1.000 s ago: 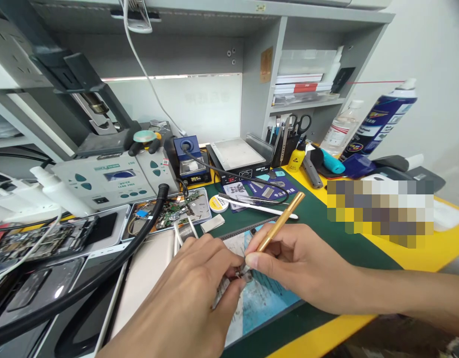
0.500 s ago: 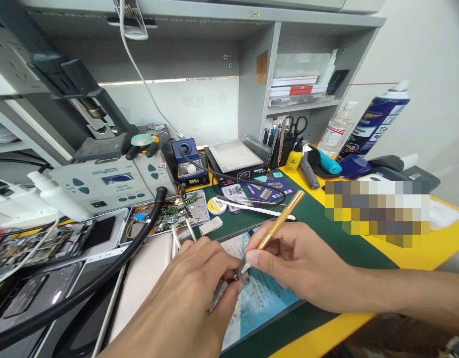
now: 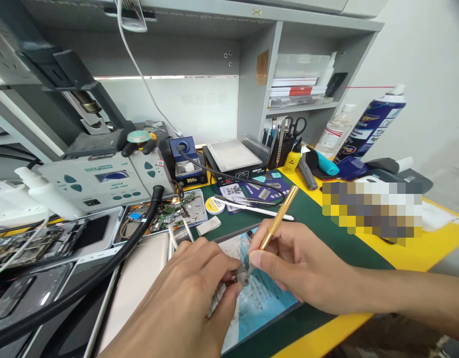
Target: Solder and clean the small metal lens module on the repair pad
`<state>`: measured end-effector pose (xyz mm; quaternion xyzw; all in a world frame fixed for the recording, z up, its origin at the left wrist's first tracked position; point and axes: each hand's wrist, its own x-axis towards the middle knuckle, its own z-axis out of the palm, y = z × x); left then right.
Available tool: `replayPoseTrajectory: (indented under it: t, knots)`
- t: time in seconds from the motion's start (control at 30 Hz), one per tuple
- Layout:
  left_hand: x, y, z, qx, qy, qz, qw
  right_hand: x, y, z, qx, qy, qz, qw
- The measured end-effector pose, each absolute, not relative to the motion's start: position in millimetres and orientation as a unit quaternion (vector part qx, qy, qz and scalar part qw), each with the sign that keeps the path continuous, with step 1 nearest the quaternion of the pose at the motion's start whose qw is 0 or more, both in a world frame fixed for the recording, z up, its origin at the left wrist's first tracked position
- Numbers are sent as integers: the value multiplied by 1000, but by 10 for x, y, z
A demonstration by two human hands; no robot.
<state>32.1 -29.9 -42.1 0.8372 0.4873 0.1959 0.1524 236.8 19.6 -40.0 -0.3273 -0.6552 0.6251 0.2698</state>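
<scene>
1. The left hand (image 3: pixel 185 303) pinches a small silver metal part (image 3: pixel 240 275) between its thumb and fingertips (image 3: pixel 229 263), which are pressed close together around it.
2. The small part sits at the tips of the left fingers, just above the blue and white work mat (image 3: pixel 263 298) near the front edge of the bench.
3. The right hand (image 3: pixel 300 268) grips a thin gold metal tool with a pointed end (image 3: pixel 277 223) like a pen. Its thumb and first fingers are pressed tight on the lower end.
4. The tool's tip touches the small part, right between the two hands.
5. The tool's top end leans back and to the right, over the green bench mat (image 3: pixel 326 233).
6. A thick black hose (image 3: pixel 114 258) lies across the left side of the bench.
7. A tray of green circuit boards (image 3: pixel 166 211) sits behind the left hand.
8. A blue spray can (image 3: pixel 371 124) stands at the back right.
</scene>
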Motion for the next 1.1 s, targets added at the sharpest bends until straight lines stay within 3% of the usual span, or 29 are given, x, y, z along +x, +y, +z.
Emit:
replayPoseTrajectory:
  t: [1.1]
  knots:
    - [312, -287, -481, 831, 483, 213, 176, 2382, 170, -429, -335, -686, 588, 267]
